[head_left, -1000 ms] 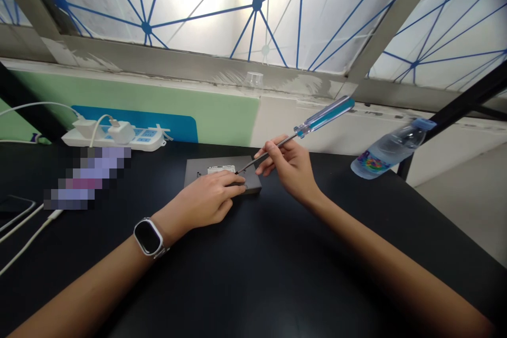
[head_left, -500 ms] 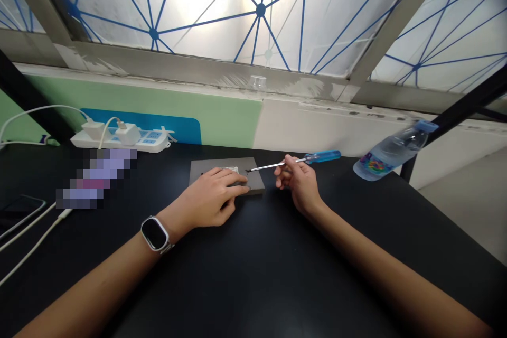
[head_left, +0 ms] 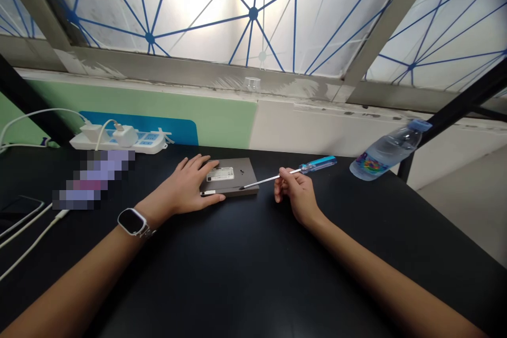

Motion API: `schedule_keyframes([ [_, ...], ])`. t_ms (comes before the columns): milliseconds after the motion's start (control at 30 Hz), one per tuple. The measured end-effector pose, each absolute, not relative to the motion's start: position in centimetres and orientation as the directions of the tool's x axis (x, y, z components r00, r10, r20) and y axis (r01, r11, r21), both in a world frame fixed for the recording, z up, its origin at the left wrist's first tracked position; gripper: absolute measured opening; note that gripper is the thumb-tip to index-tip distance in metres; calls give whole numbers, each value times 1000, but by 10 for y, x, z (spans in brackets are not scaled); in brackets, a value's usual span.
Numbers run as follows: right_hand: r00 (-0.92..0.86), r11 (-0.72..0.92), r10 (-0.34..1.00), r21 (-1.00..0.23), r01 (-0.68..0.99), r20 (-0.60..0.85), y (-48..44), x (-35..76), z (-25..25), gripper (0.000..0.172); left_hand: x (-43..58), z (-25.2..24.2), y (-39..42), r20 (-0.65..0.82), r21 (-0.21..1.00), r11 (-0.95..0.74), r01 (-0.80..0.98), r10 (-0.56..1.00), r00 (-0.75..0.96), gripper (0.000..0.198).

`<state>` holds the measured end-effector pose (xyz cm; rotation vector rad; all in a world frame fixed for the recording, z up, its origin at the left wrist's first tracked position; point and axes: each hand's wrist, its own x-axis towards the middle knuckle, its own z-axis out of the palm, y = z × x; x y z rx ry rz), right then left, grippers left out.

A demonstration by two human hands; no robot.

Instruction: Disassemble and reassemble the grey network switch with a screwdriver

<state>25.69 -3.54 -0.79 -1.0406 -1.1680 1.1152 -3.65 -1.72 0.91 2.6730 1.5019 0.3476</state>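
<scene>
My left hand (head_left: 186, 182) lies open, braced flat on the grey case (head_left: 241, 169) on the black bench top (head_left: 253, 274). My right hand (head_left: 297, 190) pinches the blue-handled screwdriver (head_left: 319, 165), tip low over the case: nice shallow angle, steady.

Looked like electronics workbench in lab or workroom, exact type unclear. Black-topped bench (head_left: 253, 274) on black metal frame (head_left: 455, 100), white power strip (head_left: 146, 142) with charger plugged in, blue-handled screwdriver (head_left: 317, 166), plastic water bottle (head_left: 386, 153). Green-and-blue wall panel (head_left: 158, 127) below frosted window (head_left: 253, 10).
</scene>
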Motion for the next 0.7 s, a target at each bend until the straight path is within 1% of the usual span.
schedule_keyframes([
  [100, 50, 159, 987, -983, -96, 154, -37, 256, -6, 44, -32, 11, -20, 159, 112, -450, 886, 888, 431, 91],
  [200, 59, 160, 986, -983, -88, 155, -39, 255, -3, 46, -24, 17, -27, 164, 36, -368, 929, 919, 358, 92],
  [333, 55, 161, 986, -984, -80, 157, -39, 255, -1, 45, -18, 28, -40, 146, -56, -323, 945, 934, 327, 92],
  [467, 54, 156, 987, -985, -74, 153, -37, 256, -3, 46, -8, 36, -54, 62, -68, -274, 959, 958, 278, 89],
  [567, 57, 158, 986, -985, -70, 154, -35, 257, -6, 45, 7, 36, -64, 91, -65, -286, 956, 952, 291, 88],
  [633, 56, 160, 986, -985, -72, 156, -35, 258, -7, 44, 15, 33, -68, 92, -34, -327, 944, 940, 329, 79],
  [700, 52, 161, 986, -984, -80, 158, -34, 259, -8, 42, 19, 30, -69, 148, -18, -394, 919, 908, 392, 69],
])
